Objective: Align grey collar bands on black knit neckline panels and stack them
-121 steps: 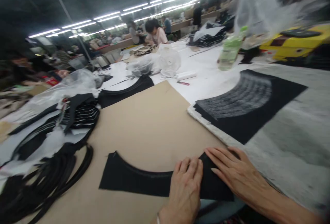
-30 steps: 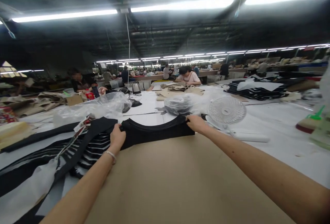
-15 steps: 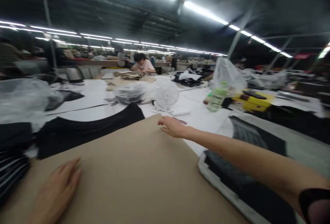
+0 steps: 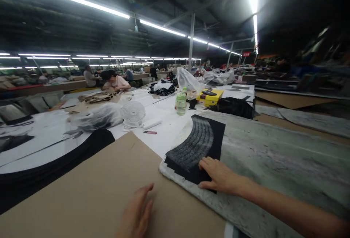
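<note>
My right hand (image 4: 218, 175) rests on the lower right part of a dark fabric stack (image 4: 203, 145), fingers and thumb apart. A curved band of grey, stitched-looking strips crosses the black pieces. Beneath the stack is a grey padded board (image 4: 262, 157). Slightly blurred, my left hand (image 4: 138, 210) is over a large tan sheet (image 4: 90, 183), thumb and forefinger apart and nothing between them. Whether it touches the sheet I cannot tell. Black curved fabric pieces (image 4: 68, 161) lie along the sheet's far left edge.
On the white table stand a small white fan (image 4: 133, 112), a bottle of pale green liquid (image 4: 181, 103) and a yellow box (image 4: 210, 97). Small red-handled snips (image 4: 150, 132) lie near the tan sheet's corner. Plastic-wrapped bundles (image 4: 98, 115) sit farther left. A person (image 4: 120, 83) works across the table.
The view has swung right. My right hand has left the tan sheet's far corner and come down on the dark fabric stack. My left hand has shifted right over the sheet.
</note>
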Tool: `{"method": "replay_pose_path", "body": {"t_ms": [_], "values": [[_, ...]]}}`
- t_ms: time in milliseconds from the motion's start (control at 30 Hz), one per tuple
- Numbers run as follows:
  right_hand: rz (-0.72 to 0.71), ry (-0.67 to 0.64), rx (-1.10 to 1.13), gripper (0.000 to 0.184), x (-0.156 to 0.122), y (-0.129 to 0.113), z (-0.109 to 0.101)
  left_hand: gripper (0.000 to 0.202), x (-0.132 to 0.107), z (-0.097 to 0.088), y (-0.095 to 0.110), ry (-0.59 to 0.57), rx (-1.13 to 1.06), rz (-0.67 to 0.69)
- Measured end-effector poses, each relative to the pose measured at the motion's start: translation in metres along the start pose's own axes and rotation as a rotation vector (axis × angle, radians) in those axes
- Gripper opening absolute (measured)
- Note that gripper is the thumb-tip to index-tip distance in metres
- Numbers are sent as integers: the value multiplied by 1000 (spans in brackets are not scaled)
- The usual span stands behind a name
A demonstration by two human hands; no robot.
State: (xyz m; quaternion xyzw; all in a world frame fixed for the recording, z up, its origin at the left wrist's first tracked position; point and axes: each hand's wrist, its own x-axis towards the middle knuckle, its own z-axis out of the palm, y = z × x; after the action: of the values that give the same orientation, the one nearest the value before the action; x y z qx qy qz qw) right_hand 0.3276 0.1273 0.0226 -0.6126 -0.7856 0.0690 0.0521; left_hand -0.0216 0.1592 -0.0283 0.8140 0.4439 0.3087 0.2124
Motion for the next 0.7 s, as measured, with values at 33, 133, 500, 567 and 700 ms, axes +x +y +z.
{"method": "replay_pose_path", "body": {"t_ms": [33, 133, 500, 567, 700], "values": [[-4, 5, 3, 40, -1, -1, 1, 40, 10, 14, 19, -57, -21, 34], [-47, -7, 19, 31, 2, 2, -2, 48, 34, 53, 59, -143, -32, 81], [-115, 17, 249, 9, 13, 24, 0, 51, 52, 94, 66, -217, 209, 17], [-69, 39, 346, 9, 15, 36, -1, 51, 51, 95, 68, -202, 231, 11], [108, 169, 511, 11, 8, 81, -7, 51, 50, 102, 70, -181, 262, 29]]}}
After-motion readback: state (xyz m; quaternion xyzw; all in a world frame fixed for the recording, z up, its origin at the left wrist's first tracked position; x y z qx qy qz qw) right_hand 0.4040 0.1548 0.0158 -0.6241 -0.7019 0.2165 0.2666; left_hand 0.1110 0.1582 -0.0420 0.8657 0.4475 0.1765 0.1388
